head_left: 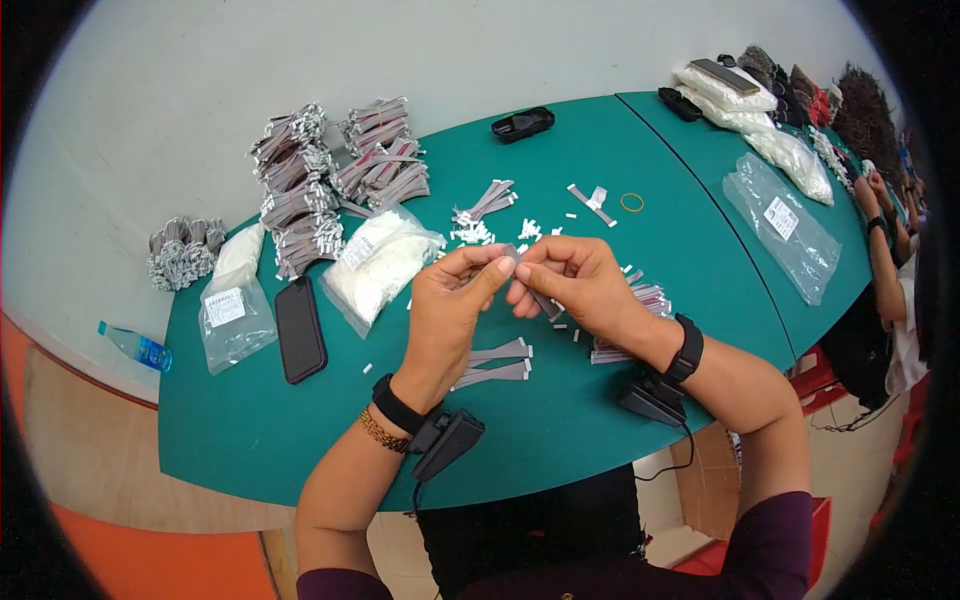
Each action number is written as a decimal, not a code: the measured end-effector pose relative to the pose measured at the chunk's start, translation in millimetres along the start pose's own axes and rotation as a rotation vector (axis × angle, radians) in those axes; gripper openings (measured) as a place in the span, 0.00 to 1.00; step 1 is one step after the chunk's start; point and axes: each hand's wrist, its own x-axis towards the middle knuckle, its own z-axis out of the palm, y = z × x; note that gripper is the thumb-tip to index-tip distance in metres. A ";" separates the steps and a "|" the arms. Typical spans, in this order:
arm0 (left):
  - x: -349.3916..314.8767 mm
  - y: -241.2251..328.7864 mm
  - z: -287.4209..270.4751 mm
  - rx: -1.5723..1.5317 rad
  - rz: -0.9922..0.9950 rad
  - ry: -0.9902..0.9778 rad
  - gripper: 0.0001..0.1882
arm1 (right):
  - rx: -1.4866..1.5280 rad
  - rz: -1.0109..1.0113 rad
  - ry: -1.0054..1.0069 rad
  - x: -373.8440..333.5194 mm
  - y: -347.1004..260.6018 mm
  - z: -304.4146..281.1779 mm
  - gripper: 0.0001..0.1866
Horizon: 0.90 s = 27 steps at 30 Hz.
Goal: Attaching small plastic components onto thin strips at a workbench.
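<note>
Above the middle of the green table (380,440), my left hand (448,310) and my right hand (585,285) meet fingertip to fingertip. Both pinch a grey flat ribbon cable (547,306), whose strip runs down below the right fingers. What lies right at the fingertips is mostly covered. Just beyond my hands is a scatter of small white connectors (472,232). Grey ribbon cables with white ends (497,373) lie beneath my left wrist. A bundle of similar cables (650,300) is partly hidden behind my right wrist.
Stacked cable bundles (300,190) and bags of white parts (380,262) stand at left, with a phone (301,330) and a bottle (136,345). A black case (523,124), rubber band (632,203) and clear bag (785,225) lie farther off. Another person's arm (884,250) is at right.
</note>
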 end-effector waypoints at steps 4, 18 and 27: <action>-0.8 2.4 2.4 -0.041 -0.024 -0.005 0.10 | -0.013 0.003 -0.005 0.1 -0.8 0.3 0.08; 0.1 8.8 1.1 0.034 -0.033 -0.055 0.09 | 0.014 0.033 -0.052 -0.1 -1.2 -0.6 0.08; -1.7 -2.7 -0.7 -0.045 -0.003 -0.037 0.09 | -0.028 0.070 -0.032 -1.0 -3.8 1.7 0.10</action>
